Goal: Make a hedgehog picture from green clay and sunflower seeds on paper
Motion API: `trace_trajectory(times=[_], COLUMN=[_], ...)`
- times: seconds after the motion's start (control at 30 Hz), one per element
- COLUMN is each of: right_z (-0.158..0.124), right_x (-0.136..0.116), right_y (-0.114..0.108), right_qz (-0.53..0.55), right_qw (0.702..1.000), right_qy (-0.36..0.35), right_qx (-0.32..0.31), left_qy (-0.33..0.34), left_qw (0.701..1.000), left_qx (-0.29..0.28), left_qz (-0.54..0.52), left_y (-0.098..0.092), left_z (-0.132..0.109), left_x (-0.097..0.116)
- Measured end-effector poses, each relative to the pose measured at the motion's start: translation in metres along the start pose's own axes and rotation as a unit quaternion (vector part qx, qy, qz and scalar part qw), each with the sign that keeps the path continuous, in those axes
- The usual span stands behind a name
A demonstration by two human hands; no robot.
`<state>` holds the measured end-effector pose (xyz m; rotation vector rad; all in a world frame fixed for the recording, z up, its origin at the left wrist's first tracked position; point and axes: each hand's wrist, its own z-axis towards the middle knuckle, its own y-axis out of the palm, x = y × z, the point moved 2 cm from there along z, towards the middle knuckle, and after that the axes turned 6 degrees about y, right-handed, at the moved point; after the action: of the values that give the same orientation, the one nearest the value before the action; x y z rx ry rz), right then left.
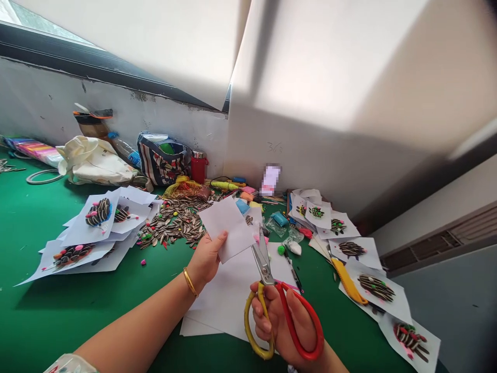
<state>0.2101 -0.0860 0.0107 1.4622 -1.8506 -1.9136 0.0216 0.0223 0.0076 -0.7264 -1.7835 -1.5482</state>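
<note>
Between thumb and fingers, my left hand (207, 256) holds up a piece of white paper (229, 228). A gold bangle circles that wrist. My right hand (285, 316) has its fingers in the handles of a pair of scissors (266, 274), one loop yellow and the other red. The blades point up, slightly parted, just right of the paper's edge. Below both hands lie larger white sheets (217, 311) on the green table (128, 316). A heap of striped sunflower seeds (182, 217) spreads behind my left hand.
Paper cards with seed hedgehogs are stacked at left (93, 223) and along the right (376, 287), where a yellow utility knife (349, 282) lies. At the back stand a striped bag (163, 160), a cream bag (99, 163) and a red flask (198, 167). Coloured clay packets (279, 218) lie mid-table.
</note>
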Motion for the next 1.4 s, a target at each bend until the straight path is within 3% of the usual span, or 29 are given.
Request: trace_trajectory(times=[0.53,0.87,1.2,1.4], right_z=[0.002,-0.001,0.007,0.011], right_x=[-0.004,0.0,-0.003,-0.002], right_y=[-0.011,-0.018,-0.003,-0.002], right_qz=[0.044,0.015,0.039,0.061], right_qw=[0.999,1.0,0.999,0.998], right_qy=[0.018,0.016,0.009,-0.009], right_qx=[-0.027,-0.006,-0.005,0.006], left_qy=[0.007,0.002,-0.054,-0.059], left_qw=[1.0,1.0,0.998,0.998], left_qx=[0.021,0.012,-0.029,-0.015], left_qz=[0.004,0.005,0.025,0.028], left_y=[0.008,0.006,0.013,0.014], left_z=[-0.003,-0.003,-0.012,-0.014], left_x=[0.005,0.01,0.0,-0.002])
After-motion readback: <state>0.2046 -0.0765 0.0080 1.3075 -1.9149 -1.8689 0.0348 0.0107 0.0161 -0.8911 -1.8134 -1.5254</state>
